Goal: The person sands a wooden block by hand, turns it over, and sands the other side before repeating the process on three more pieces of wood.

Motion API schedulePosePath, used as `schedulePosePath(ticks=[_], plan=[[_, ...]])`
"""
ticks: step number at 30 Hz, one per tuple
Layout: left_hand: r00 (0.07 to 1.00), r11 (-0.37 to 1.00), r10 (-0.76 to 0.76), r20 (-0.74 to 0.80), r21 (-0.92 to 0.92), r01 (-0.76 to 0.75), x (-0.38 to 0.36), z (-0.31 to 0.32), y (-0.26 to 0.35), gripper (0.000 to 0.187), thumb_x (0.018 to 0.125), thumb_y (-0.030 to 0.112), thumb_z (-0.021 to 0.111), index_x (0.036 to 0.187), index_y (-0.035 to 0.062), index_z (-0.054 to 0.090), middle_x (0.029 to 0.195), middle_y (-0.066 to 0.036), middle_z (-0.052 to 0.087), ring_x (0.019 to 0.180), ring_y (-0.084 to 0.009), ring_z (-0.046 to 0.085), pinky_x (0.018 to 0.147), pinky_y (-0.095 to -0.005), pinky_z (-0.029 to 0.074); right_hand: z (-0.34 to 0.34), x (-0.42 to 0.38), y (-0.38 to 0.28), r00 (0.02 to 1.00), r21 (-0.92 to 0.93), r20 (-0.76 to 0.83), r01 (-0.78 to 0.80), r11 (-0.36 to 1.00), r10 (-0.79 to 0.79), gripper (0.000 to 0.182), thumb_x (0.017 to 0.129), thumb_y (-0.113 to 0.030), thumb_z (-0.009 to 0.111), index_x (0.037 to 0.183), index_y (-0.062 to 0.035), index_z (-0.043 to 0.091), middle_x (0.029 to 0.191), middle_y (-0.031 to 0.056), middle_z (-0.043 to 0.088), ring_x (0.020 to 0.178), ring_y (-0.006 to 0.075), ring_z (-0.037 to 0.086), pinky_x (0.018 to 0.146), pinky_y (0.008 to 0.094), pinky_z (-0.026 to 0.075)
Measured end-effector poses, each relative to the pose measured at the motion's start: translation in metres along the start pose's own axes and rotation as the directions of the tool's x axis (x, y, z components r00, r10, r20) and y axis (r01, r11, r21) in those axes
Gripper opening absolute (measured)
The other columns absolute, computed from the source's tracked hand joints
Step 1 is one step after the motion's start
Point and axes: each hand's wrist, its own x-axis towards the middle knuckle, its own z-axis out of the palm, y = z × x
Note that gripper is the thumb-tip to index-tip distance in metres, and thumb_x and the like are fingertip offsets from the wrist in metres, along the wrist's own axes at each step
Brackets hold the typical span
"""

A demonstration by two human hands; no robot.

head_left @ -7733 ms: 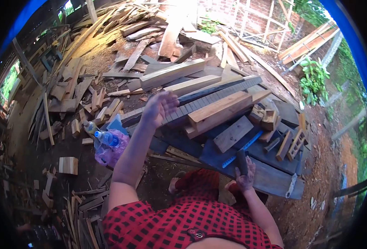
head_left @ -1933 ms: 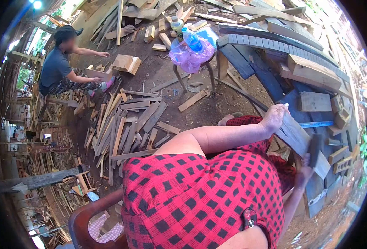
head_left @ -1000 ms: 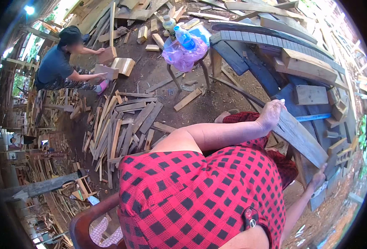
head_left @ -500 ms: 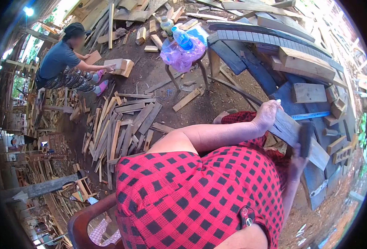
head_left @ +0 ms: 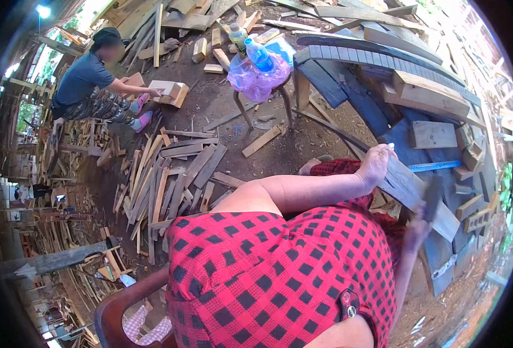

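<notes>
My left hand is closed on the near end of a grey wooden board that slants down to the right across the dark workbench. My right hand, smeared by motion, grips a dark, flat, blade-like tool over the board's far part. The tool is blurred, so its exact kind and whether it touches the board cannot be made out. A blue strip lies just beyond the board.
Wood blocks and a thick beam rest on the workbench. A stool bears a pink plastic bag and a blue bottle. Wood strips are heaped nearby. Another person handles wood blocks.
My right hand and the dark tool have shifted slightly, the tool a little lower and to the right. My left hand stays on the board. The other person's hand has moved slightly on the block.
</notes>
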Motion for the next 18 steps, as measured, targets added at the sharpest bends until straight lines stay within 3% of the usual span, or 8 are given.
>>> schedulePosePath(ticks=[3,5,8,10,12,13,15,18], plan=[[0.999,0.999,0.034,0.021,0.006,-0.034,0.001,0.000,0.000,0.039,0.098,0.036,0.040,0.081,0.0056,0.058,0.071,-0.001,0.054,0.066,-0.0097,0.051,0.066,-0.0274,0.044,0.028,-0.015,-0.042,0.978,0.150,0.089,0.174,0.973,-0.188,0.043,0.095,-0.021,0.049,0.130,0.0035,0.045,0.135,0.0200,0.044,0.129,0.0295,0.038,0.108,0.0386,0.026],[0.997,0.998,0.063,0.040,-0.003,-0.063,0.002,-0.001,-0.004,0.040,0.098,0.037,0.040,0.081,0.0056,0.058,0.070,-0.001,0.053,0.066,-0.0100,0.051,0.066,-0.0274,0.044,0.013,-0.011,-0.050,0.810,-0.164,0.393,0.528,0.834,-0.435,0.046,0.093,-0.015,0.052,0.134,0.0023,0.041,0.139,0.0170,0.042,0.133,0.0246,0.033,0.112,0.0380,0.017],[0.999,0.998,0.035,0.041,-0.047,-0.033,-0.003,0.000,0.003,0.039,0.098,0.037,0.040,0.082,0.0056,0.058,0.071,-0.002,0.054,0.067,-0.0104,0.051,0.067,-0.0278,0.044,-0.009,0.002,0.005,0.976,0.324,0.200,0.015,0.946,-0.084,0.054,0.093,-0.026,0.053,0.137,0.0017,0.037,0.142,0.0160,0.038,0.130,0.0295,0.038,0.108,0.0424,0.029],[0.999,0.999,0.002,0.053,-0.033,0.000,-0.003,0.000,0.006,0.040,0.098,0.038,0.041,0.082,0.0057,0.057,0.072,-0.002,0.054,0.068,-0.0107,0.052,0.067,-0.0285,0.044,-0.058,0.019,0.076,0.979,0.152,0.006,-0.201,0.968,0.202,0.056,0.096,-0.043,0.045,0.112,0.0091,0.058,0.101,0.0197,0.066,0.092,0.0232,0.061,0.079,0.0373,0.046],[0.995,0.994,-0.082,0.057,-0.070,0.086,-0.004,0.002,0.011,0.040,0.098,0.039,0.041,0.082,0.0059,0.057,0.072,-0.002,0.053,0.068,-0.0105,0.052,0.067,-0.0287,0.044,-0.111,0.034,0.138,0.969,-0.360,-0.205,-0.209,0.909,0.141,0.068,0.094,-0.052,0.045,0.097,0.0140,0.061,0.077,0.0226,0.067,0.069,0.0300,0.062,0.066,0.0440,0.045],[0.995,0.994,-0.081,0.064,-0.071,0.086,-0.004,0.003,0.011,0.040,0.098,0.039,0.041,0.082,0.0059,0.057,0.072,-0.002,0.053,0.068,-0.0105,0.052,0.067,-0.0287,0.044,-0.133,0.040,0.169,0.967,-0.360,-0.212,-0.211,0.909,0.140,0.068,0.094,-0.052,0.045,0.097,0.0140,0.061,0.077,0.0226,0.067,0.069,0.0300,0.062,0.066,0.0440,0.045],[0.998,0.998,-0.034,0.046,-0.055,0.037,-0.004,0.003,0.010,0.040,0.098,0.039,0.041,0.082,0.0061,0.057,0.071,-0.002,0.053,0.067,-0.0102,0.052,0.067,-0.0284,0.044,-0.158,0.047,0.213,0.907,-0.641,-0.290,-0.421,0.642,0.305,0.068,0.093,-0.056,0.040,0.110,0.0067,0.062,0.108,0.0213,0.064,0.099,0.0319,0.061,0.084,0.0414,0.045],[0.999,0.998,-0.013,0.047,-0.057,0.016,-0.003,0.002,0.003,0.039,0.098,0.038,0.041,0.082,0.0065,0.057,0.071,-0.001,0.053,0.067,-0.0099,0.052,0.067,-0.0283,0.044,-0.125,0.040,0.147,0.813,-0.572,-0.320,-0.575,0.585,0.486,0.065,0.094,-0.051,0.043,0.117,0.0082,0.056,0.117,0.0226,0.060,0.103,0.0347,0.058,0.087,0.0414,0.044]])
